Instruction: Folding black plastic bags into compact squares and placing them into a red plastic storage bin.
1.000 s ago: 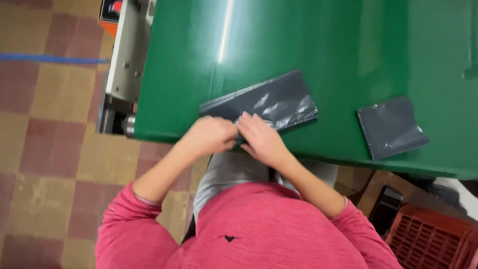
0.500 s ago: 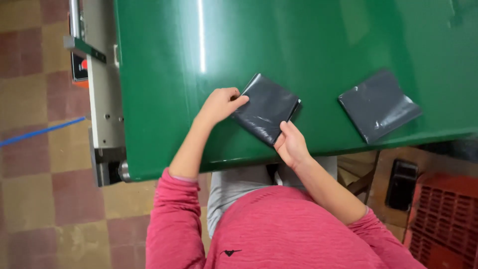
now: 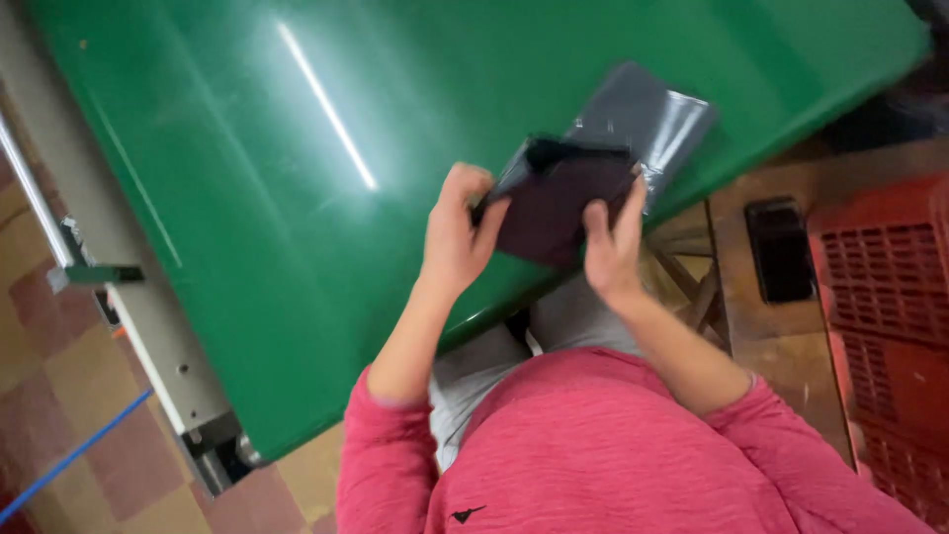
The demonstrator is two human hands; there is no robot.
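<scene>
Leftmost, a grey metal frame [image 3: 148,326] runs along the edge of the green table [image 3: 247,198], with checkered floor tiles [image 3: 40,326] and a blue line [image 3: 69,460] on them below it. A streak of light gleams across the green surface.

Next comes the left hand [image 3: 455,242], raised above the table's near edge. Its fingers are curled and its thumb presses against the left side of a dark folded pouch [image 3: 559,203], pinching that edge. The pouch is lifted off the table and held between both hands, tilted, its upper rim a little blurred.

On its right side the right hand [image 3: 613,247] grips it too, with fingers laid flat up the front face and the palm beneath the lower corner. Just behind the pouch, a grey plastic bag [image 3: 657,114] lies flat on the table near the edge, partly hidden by the pouch.

Further right, past the table, a black flat device [image 3: 778,247] rests on a wooden surface [image 3: 781,336], and a red plastic crate [image 3: 890,326] stands at the far right. Pink sleeves cover both forearms.
</scene>
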